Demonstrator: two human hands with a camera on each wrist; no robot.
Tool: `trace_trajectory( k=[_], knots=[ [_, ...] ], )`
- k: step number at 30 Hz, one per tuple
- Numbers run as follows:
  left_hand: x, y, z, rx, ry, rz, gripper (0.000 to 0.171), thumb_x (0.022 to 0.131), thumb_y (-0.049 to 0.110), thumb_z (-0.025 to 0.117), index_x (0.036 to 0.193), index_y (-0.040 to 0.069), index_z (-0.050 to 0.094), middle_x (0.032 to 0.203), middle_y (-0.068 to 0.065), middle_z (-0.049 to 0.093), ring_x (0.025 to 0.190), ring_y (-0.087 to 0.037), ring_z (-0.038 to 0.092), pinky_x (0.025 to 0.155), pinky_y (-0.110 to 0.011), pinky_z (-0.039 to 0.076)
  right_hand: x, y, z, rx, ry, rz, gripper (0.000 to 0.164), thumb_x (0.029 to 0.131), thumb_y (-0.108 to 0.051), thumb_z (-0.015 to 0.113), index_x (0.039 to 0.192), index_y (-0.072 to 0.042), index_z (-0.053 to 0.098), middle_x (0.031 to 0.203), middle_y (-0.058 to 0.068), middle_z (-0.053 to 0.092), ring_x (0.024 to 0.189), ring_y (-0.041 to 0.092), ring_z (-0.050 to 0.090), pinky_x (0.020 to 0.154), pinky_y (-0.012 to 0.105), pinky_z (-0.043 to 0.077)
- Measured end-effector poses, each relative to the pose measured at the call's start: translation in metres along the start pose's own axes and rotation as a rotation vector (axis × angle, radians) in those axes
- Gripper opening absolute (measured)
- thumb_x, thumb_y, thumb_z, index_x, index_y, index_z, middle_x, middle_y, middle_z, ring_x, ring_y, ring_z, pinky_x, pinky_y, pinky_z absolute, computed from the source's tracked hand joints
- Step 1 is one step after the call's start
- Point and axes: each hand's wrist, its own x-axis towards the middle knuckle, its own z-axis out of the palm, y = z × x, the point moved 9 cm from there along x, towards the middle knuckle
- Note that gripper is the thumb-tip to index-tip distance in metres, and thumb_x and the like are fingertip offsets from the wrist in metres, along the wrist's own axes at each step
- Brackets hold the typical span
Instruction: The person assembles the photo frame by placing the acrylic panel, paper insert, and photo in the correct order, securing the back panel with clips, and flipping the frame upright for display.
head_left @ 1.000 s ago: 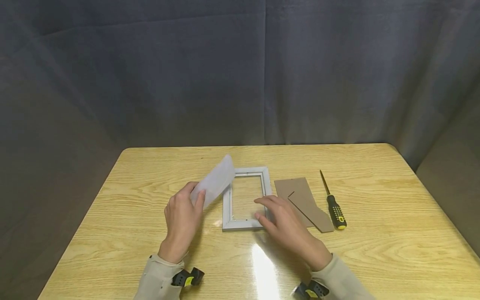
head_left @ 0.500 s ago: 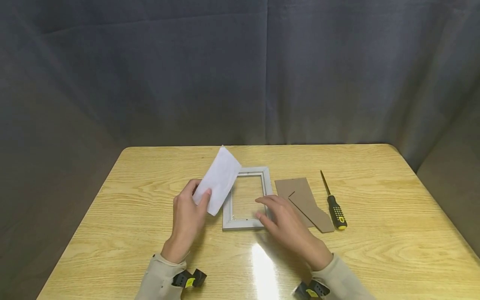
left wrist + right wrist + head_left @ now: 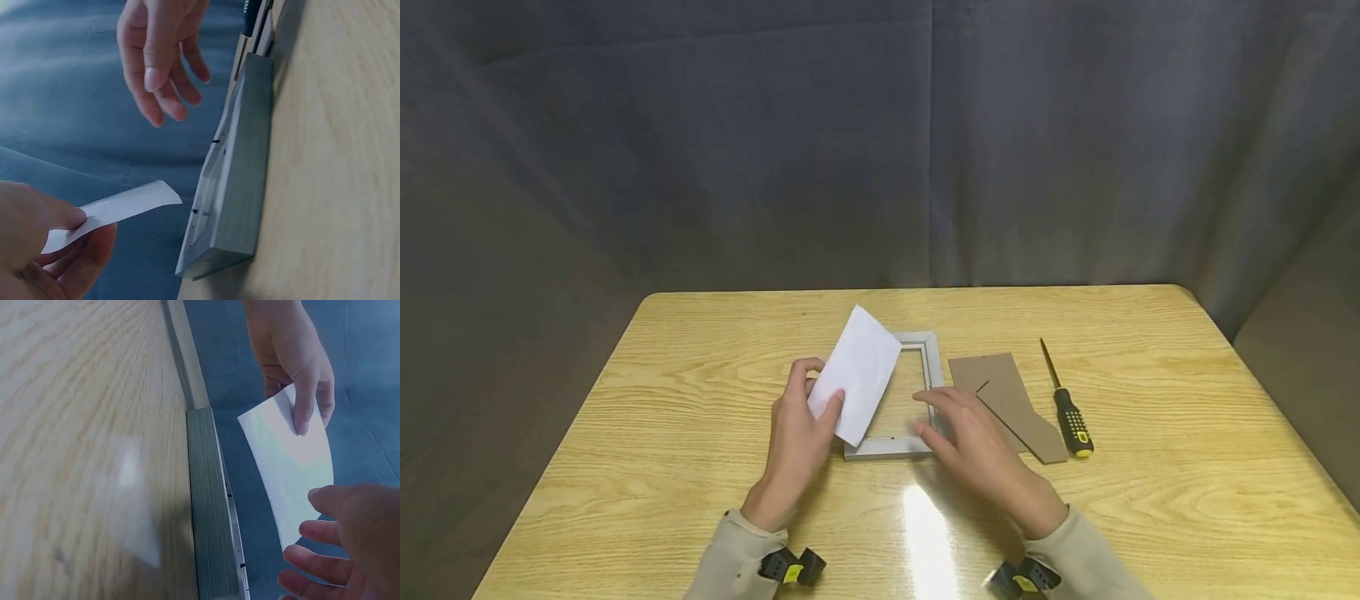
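Observation:
My left hand (image 3: 801,437) pinches a white sheet of paper (image 3: 859,375) by its left edge, thumb on top and fingers beneath. The sheet is tilted and held above the picture frame (image 3: 887,448), covering the frame's left side in the head view. That frame is pale grey and lies flat on the table. In the left wrist view the paper (image 3: 128,203) shows nearly edge-on, raised off the frame (image 3: 244,169). My right hand (image 3: 981,454) hovers over the frame's right side, its fingers relaxed and holding nothing.
Right of the frame lies a brown backing board (image 3: 992,371) with an angled stand piece (image 3: 1033,429) on it. Farther right is a screwdriver (image 3: 1072,421) with a black and yellow handle. The wooden table (image 3: 1180,417) ends at a dark curtain (image 3: 775,167) behind.
My left hand has carried the paper to the right, over the frame, and turned its flat face up toward the head camera. The right hand has stayed nearly still.

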Motion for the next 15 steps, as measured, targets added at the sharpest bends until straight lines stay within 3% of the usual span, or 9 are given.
trace_trajectory(
  k=[10, 15],
  knots=[
    [-0.004, -0.012, 0.016, 0.066, -0.068, -0.016, 0.047, 0.087, 0.009, 0.062, 0.128, 0.013, 0.04, 0.095, -0.013, 0.068, 0.076, -0.019, 0.064, 0.058, -0.028, 0.053, 0.0, 0.0, 0.0, 0.004, 0.001, 0.002, 0.037, 0.089, -0.035, 0.061, 0.116, -0.01, 0.065, 0.119, 0.007, 0.063, 0.113, 0.022, 0.055, 0.098, 0.039, 0.042],
    [-0.006, -0.014, 0.019, 0.167, -0.098, 0.003, 0.039, 0.087, 0.014, 0.062, 0.124, 0.016, 0.05, 0.104, -0.016, 0.068, 0.081, -0.02, 0.063, 0.065, -0.037, 0.052, 0.0, 0.0, -0.001, 0.005, 0.011, 0.003, 0.035, 0.087, -0.029, 0.064, 0.115, -0.009, 0.066, 0.118, 0.008, 0.063, 0.112, 0.023, 0.056, 0.097, 0.04, 0.042]
  ],
)
